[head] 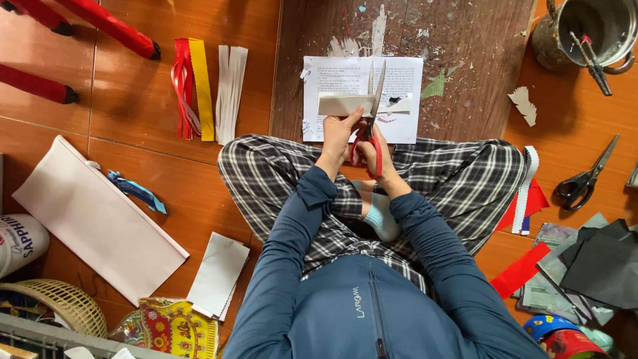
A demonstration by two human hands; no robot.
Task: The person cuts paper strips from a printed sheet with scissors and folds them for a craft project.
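Person sat cross-legged on floor, seen from above. Left hand pinched folded paper strip at 12 o'clock above lap. Right hand gripped red-handled scissors, blades parted around strip. Printed sheet lay beneath. Black scissors at 3 o'clock.

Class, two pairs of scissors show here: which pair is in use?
The red-handled scissors in the right hand, cutting folded paper. The black scissors lie untouched on the floor.
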